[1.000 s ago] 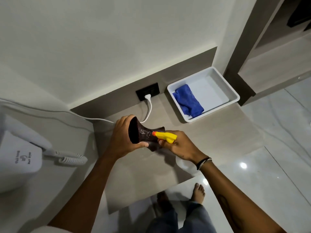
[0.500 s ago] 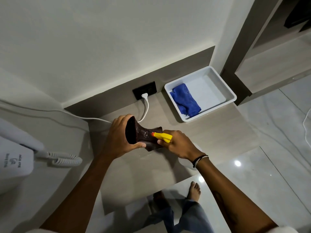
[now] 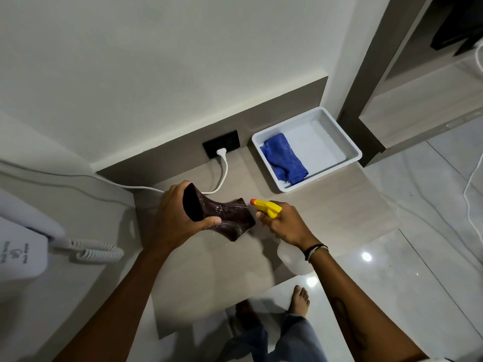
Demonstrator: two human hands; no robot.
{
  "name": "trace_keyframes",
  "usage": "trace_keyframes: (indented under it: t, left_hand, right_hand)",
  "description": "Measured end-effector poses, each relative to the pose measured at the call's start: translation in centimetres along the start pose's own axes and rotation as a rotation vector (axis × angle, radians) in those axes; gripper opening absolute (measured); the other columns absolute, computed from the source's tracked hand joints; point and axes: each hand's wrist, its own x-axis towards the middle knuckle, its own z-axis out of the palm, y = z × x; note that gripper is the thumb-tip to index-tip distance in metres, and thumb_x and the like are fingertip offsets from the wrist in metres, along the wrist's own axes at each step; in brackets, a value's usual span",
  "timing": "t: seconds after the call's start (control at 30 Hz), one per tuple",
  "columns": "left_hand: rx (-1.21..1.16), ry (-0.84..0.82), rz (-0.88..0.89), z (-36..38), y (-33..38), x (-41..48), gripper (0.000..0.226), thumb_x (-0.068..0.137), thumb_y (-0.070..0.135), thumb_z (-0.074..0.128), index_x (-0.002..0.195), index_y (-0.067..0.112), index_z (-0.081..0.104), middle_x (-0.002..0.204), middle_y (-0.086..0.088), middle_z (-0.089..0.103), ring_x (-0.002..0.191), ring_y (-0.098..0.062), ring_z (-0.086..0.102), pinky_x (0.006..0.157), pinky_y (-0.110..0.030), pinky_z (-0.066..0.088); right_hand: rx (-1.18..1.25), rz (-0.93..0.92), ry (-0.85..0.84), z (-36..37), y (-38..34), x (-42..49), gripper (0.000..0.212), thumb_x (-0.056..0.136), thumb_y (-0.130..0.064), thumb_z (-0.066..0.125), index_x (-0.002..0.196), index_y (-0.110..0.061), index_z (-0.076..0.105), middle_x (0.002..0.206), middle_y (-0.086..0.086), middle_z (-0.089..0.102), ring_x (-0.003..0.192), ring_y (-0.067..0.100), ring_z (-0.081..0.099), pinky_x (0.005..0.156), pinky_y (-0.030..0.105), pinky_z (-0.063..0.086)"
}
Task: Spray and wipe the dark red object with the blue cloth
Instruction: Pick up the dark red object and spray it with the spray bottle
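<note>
The dark red object [image 3: 224, 215], hourglass-shaped with a hollow dark end facing me, is held above the shelf by my left hand [image 3: 172, 218], gripped at its wide left end. My right hand [image 3: 285, 223] holds a spray bottle [image 3: 266, 207] with a yellow head and orange nozzle, which points at the object's right end from a short gap. The bottle's clear body [image 3: 290, 253] hangs below my wrist. The blue cloth [image 3: 283, 159] lies crumpled in the left part of a white tray [image 3: 350, 150] at the back right.
A beige shelf [image 3: 326, 205] runs along the wall. A black socket [image 3: 221, 147] holds a white plug whose cable [image 3: 223, 176] trails left behind my left hand. A white wall hair dryer [image 3: 21, 254] with coiled cord is at the left. Glossy floor and my bare feet lie below.
The spray nozzle has drawn back to the right, off the dark red object, leaving a small gap. My left hand has tilted the object so its right end shows more.
</note>
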Motion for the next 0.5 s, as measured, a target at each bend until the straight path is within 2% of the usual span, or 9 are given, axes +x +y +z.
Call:
trace_keyframes:
  t: [0.07, 0.17, 0.23, 0.27, 0.3, 0.37, 0.43, 0.5]
  left_hand:
    - [0.033, 0.027, -0.087, 0.2, 0.9, 0.3, 0.109, 0.06, 0.08, 0.078, 0.144, 0.019, 0.046, 0.135, -0.007, 0.057, 0.122, -0.025, 0.055, 0.091, -0.032, 0.043]
    - [0.213, 0.058, -0.112, 0.2, 2.3, 0.4, 0.087, 0.078, 0.082, 0.062, 0.145, 0.027, 0.05, 0.128, -0.015, 0.057, 0.112, -0.032, 0.059, 0.076, -0.03, 0.038]
    - [0.341, 0.061, -0.063, 0.4, 3.2, 0.2, 0.087, 0.08, 0.085, 0.048, 0.144, 0.026, 0.054, 0.125, -0.019, 0.056, 0.107, -0.037, 0.06, 0.073, -0.03, 0.038]
    - [0.364, 0.049, -0.044, 0.5, 3.6, 0.1, 0.091, 0.079, 0.087, 0.047, 0.145, 0.025, 0.052, 0.132, -0.021, 0.054, 0.113, -0.04, 0.059, 0.075, -0.034, 0.044]
    - [0.355, 0.017, -0.036, 0.8, 4.0, 0.1, 0.098, 0.076, 0.089, 0.049, 0.149, 0.025, 0.047, 0.145, -0.022, 0.047, 0.125, -0.043, 0.054, 0.085, -0.043, 0.051]
    - [0.317, -0.086, -0.029, 1.4, 4.6, 0.0, 0.115, 0.068, 0.094, 0.055, 0.157, 0.024, 0.034, 0.167, -0.02, 0.022, 0.145, -0.045, 0.035, 0.105, -0.057, 0.046]
    - [0.312, -0.136, -0.011, 2.2, 5.0, 0.1, 0.124, 0.064, 0.095, 0.057, 0.161, 0.024, 0.023, 0.173, -0.014, 0.004, 0.151, -0.044, 0.026, 0.109, -0.059, 0.042]
    - [0.323, -0.135, 0.001, 2.9, 5.6, 0.2, 0.123, 0.067, 0.093, 0.057, 0.162, 0.026, 0.017, 0.174, -0.01, -0.004, 0.153, -0.044, 0.022, 0.108, -0.059, 0.044]
  right_hand:
    - [0.068, -0.012, 0.004, -0.1, -0.3, 0.0, 0.04, 0.103, -0.033, 0.069, 0.143, -0.029, 0.07, 0.106, -0.015, 0.071, 0.076, -0.001, 0.063, 0.074, 0.02, 0.051]
    - [0.06, -0.001, 0.044, 0.1, -0.6, 0.0, 0.039, 0.103, -0.032, 0.07, 0.142, -0.028, 0.071, 0.104, -0.011, 0.072, 0.087, 0.01, 0.066, 0.081, 0.035, 0.06]
    - [0.044, 0.014, 0.055, 0.2, -0.8, -0.1, 0.037, 0.102, -0.035, 0.07, 0.138, -0.024, 0.073, 0.098, -0.007, 0.073, 0.086, 0.016, 0.067, 0.083, 0.046, 0.063]
    - [0.037, 0.015, 0.054, 0.2, -0.9, -0.1, 0.037, 0.102, -0.036, 0.07, 0.136, -0.022, 0.074, 0.096, -0.006, 0.072, 0.085, 0.018, 0.067, 0.083, 0.048, 0.064]
    - [0.03, 0.012, 0.053, 0.2, -1.0, -0.1, 0.036, 0.102, -0.035, 0.07, 0.134, -0.02, 0.074, 0.095, -0.005, 0.072, 0.084, 0.02, 0.068, 0.082, 0.048, 0.064]
    - [0.019, 0.013, 0.059, 0.1, -1.1, -0.2, 0.032, 0.102, -0.034, 0.07, 0.129, -0.019, 0.075, 0.092, -0.006, 0.071, 0.081, 0.021, 0.067, 0.079, 0.046, 0.063]
    - [0.014, 0.015, 0.068, 0.0, -1.1, -0.3, 0.03, 0.102, -0.034, 0.07, 0.128, -0.019, 0.075, 0.089, -0.007, 0.07, 0.076, 0.018, 0.064, 0.076, 0.04, 0.06]
    - [0.005, 0.016, 0.072, -0.2, -1.2, -0.4, 0.029, 0.102, -0.034, 0.071, 0.128, -0.02, 0.076, 0.088, -0.007, 0.07, 0.073, 0.017, 0.063, 0.074, 0.037, 0.059]
